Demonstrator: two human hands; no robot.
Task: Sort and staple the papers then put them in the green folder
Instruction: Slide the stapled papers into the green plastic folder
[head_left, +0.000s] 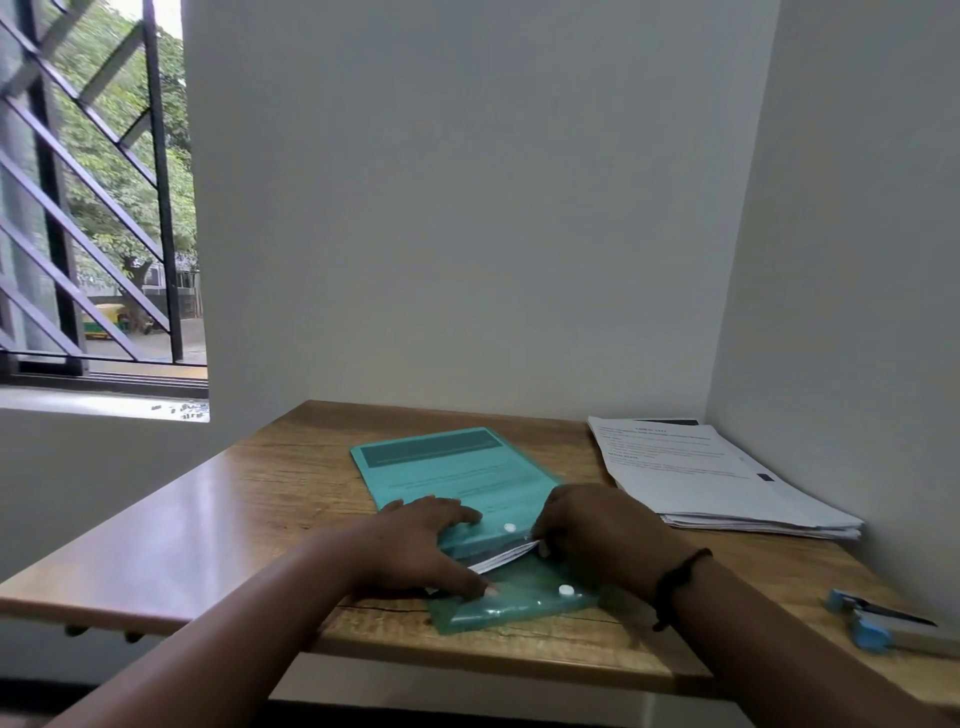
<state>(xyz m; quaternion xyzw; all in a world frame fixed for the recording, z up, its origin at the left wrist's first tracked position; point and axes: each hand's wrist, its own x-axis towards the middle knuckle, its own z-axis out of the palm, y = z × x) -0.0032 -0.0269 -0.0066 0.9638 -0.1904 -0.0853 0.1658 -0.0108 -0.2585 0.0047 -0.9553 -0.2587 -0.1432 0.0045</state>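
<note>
Soft daylight enters from window (98, 197) at left; room evenly lit, moderately dim. Pale sheen streaks left part of tabletop (171, 525). Faint shadows under forearms. Walls flat grey, no hard shadows. Overall slightly soft; print on paper stack (711, 473) unreadable. Wide-angle bending visible at window bars and tabletop edges. Stapler (872, 621) blurred near right edge.

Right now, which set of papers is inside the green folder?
The papers under both hands, their edge showing at the green folder mouth; the loose paper stack lies apart, right.
</note>
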